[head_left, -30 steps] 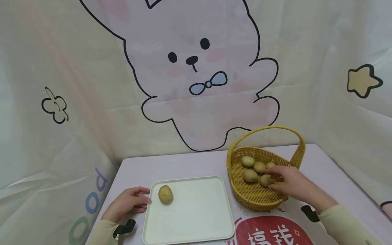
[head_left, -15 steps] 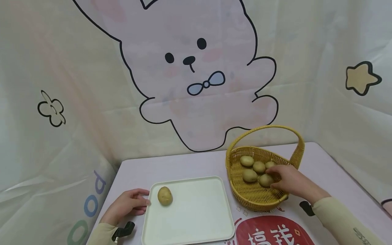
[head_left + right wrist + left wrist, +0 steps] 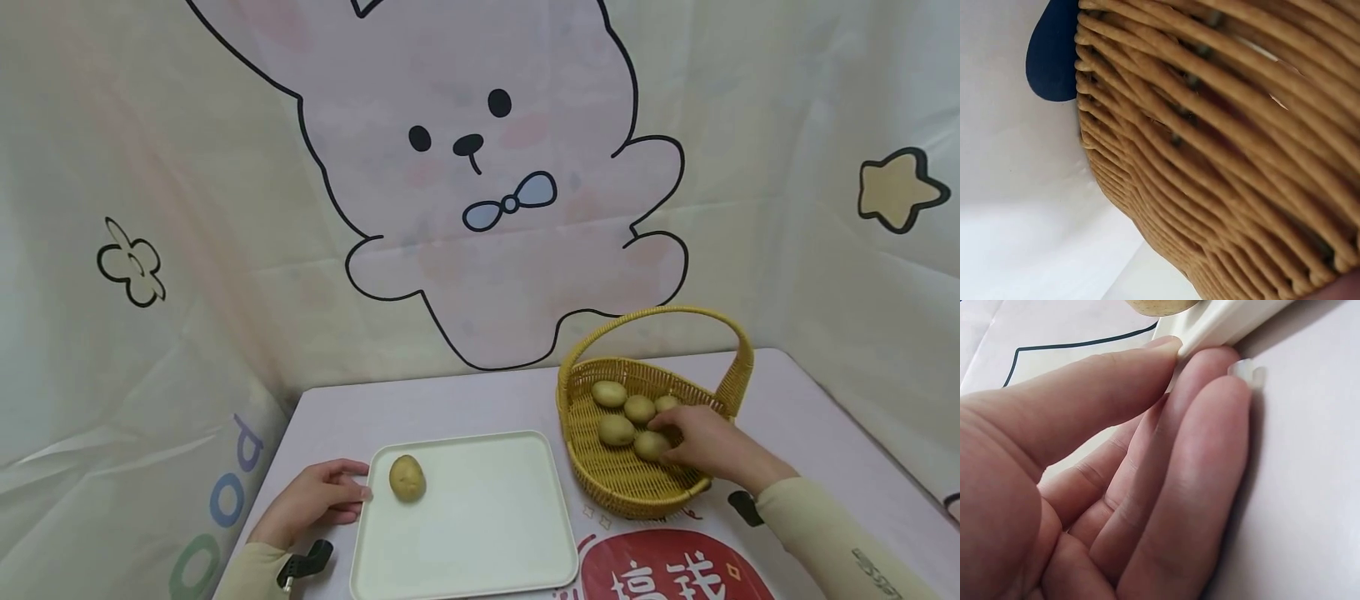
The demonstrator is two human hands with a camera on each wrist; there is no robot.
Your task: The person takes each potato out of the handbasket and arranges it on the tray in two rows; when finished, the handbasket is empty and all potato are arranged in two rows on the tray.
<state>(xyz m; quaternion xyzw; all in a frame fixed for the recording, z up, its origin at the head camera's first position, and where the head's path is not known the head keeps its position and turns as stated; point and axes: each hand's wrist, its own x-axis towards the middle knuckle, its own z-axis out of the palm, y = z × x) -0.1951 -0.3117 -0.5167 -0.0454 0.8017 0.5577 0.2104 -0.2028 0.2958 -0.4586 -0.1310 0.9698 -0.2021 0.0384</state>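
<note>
In the head view a yellow wicker basket (image 3: 626, 492) holds several potatoes. My right hand (image 3: 701, 442) reaches in over its right rim, thumb and fingers bent around the front right potato (image 3: 649, 446). The right wrist view shows mostly the basket's woven wall (image 3: 1210, 150), which hides the fingers. At the left, my left hand (image 3: 315, 500) pinches the left edge of a white rectangular tray (image 3: 487, 533). Up close, the thumb (image 3: 1110, 381) lies on the tray rim (image 3: 1222, 325) with fingertips against its outer side. One potato (image 3: 407, 478) lies on the tray near its upper left corner.
The table (image 3: 450, 408) carries a pale cloth with a red printed patch (image 3: 675, 567) in front of the basket. The basket's tall handle (image 3: 675, 311) arches over its back. Curtains with cartoon prints (image 3: 480, 250) enclose the table behind and at both sides.
My right hand's fingers have drawn in closer around the front right potato in the basket. My left hand stays at the tray's edge, and the head view shifts slightly.
</note>
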